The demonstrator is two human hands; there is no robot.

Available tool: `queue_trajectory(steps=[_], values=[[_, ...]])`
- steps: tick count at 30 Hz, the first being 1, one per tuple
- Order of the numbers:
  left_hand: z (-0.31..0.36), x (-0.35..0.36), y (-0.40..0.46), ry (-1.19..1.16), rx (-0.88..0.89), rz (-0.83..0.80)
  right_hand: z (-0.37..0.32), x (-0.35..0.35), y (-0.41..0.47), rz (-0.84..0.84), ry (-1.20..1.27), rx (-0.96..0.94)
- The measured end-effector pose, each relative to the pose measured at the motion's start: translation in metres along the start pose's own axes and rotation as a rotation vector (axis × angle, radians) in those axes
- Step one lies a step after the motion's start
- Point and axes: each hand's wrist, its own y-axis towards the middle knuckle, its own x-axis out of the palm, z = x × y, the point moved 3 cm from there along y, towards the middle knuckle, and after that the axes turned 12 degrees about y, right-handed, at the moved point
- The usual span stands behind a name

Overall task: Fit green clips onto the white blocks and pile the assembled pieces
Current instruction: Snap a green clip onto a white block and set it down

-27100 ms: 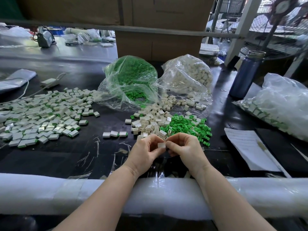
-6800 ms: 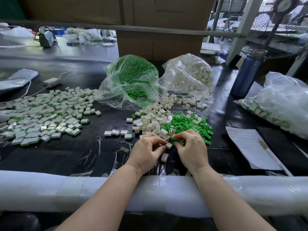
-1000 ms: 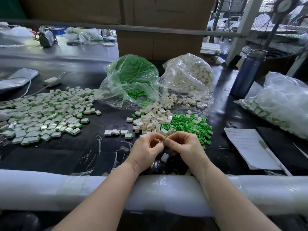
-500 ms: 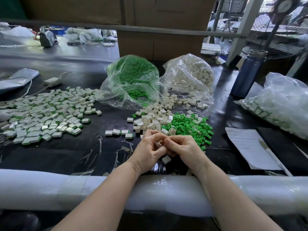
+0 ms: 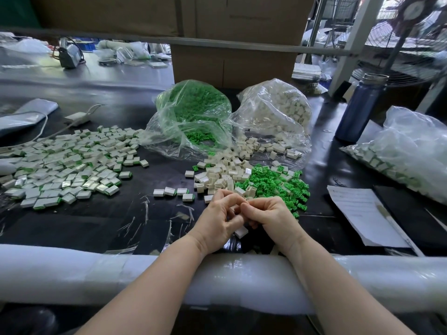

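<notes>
The fingers (image 5: pixel 238 201) of both hands meet tip to tip, curled tight around something too hidden to name — likely a white block taking its clip. The left hand (image 5: pixel 219 222) and right hand (image 5: pixel 271 217) hover just above the bench (image 5: pixel 96 221). One loose white block (image 5: pixel 241 231) lies directly beneath them. The assembled pile (image 5: pixel 65 165) lies well to the left — the left hand's side; green clips (image 5: pixel 278 182) sit just beyond the right hand.
</notes>
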Motion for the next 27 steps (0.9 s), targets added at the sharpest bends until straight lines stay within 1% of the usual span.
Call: queue_trajectory(steps=[21,27], values=[[-0.0014,0.0017,0.0002,0.007,0.005,-0.013,-0.0004,0.0006,0.0001,0.033,0.031,0.008],[0.0017,-0.0003,-0.0003,-0.003,0.017,-0.004,-0.0018,0.0029,-0.0009,0.021,0.028,0.022]])
